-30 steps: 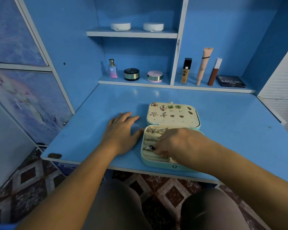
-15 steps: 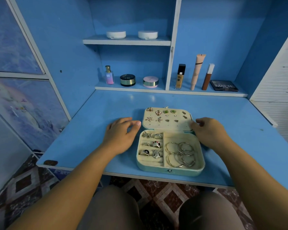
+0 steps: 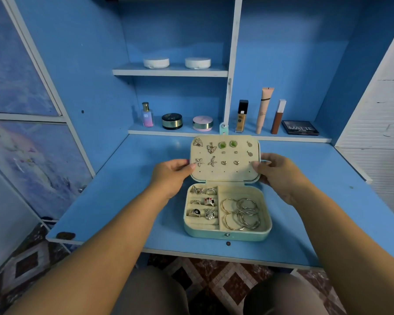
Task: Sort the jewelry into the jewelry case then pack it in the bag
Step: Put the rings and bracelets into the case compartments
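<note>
Your left hand (image 3: 171, 176) grips the left edge of the lid (image 3: 224, 176), thumb on its cream inner face and fingers curled behind it. Your right hand (image 3: 280, 176) grips the right edge the same way, thumb in front and fingers behind. Between the hands the lid stands raised, tilted back from its hinge. Its small teal clasp tab (image 3: 223, 128) sticks up at the far edge.

Pinned to the lid's inside are the earrings (image 3: 211, 147): butterflies, starfish, two green studs, small hearts and others too small to tell.

Below the hinge, the base of the jewelry case (image 3: 228, 235) lies flat on the blue surface (image 3: 328, 212), near its front edge, with a snap at the middle of its near wall. Its left compartment holds the rings (image 3: 209, 201) tucked into padded rows. Its right compartment holds several hoops (image 3: 241, 213) lying overlapped.

Farther out, on the low shelf left of the white divider, stand a perfume bottle (image 3: 147, 114), a dark jar (image 3: 172, 121) and a pink jar (image 3: 203, 123). Right of the divider stand a foundation bottle (image 3: 242, 115), a tall beige tube (image 3: 264, 110) and a brown tube (image 3: 278, 117). A palette (image 3: 300, 128) marked MATTE lies flat at the right end.

On the upper shelf sit two white round containers (image 3: 156, 62), side by side.

Below the surface's near edge you can see your knees and a patterned tile floor (image 3: 214, 280).
</note>
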A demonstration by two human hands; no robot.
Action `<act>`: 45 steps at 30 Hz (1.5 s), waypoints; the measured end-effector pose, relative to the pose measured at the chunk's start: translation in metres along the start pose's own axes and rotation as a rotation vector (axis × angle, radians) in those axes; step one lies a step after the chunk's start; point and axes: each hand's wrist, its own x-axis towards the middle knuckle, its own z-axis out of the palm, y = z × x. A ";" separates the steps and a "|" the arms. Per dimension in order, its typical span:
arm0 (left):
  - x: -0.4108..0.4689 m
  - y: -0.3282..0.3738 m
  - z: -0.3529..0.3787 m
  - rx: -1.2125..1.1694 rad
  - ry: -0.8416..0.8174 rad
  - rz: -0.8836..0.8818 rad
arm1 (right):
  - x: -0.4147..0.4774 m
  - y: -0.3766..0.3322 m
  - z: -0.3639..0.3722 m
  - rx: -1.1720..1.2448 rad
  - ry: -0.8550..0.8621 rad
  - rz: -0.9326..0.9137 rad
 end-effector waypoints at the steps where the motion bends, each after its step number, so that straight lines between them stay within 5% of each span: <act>1: 0.000 0.002 -0.001 -0.033 -0.008 0.023 | -0.001 -0.002 0.000 -0.016 0.004 -0.056; 16: -0.023 0.002 -0.035 0.313 -0.145 0.480 | -0.048 0.014 -0.020 -0.498 0.037 -0.600; 37: -0.066 -0.002 -0.056 0.681 -0.261 0.587 | -0.099 0.037 -0.035 -0.893 -0.036 -0.713; 45: -0.083 -0.020 -0.046 0.638 -0.307 0.689 | -0.111 0.044 -0.028 -0.844 -0.076 -0.736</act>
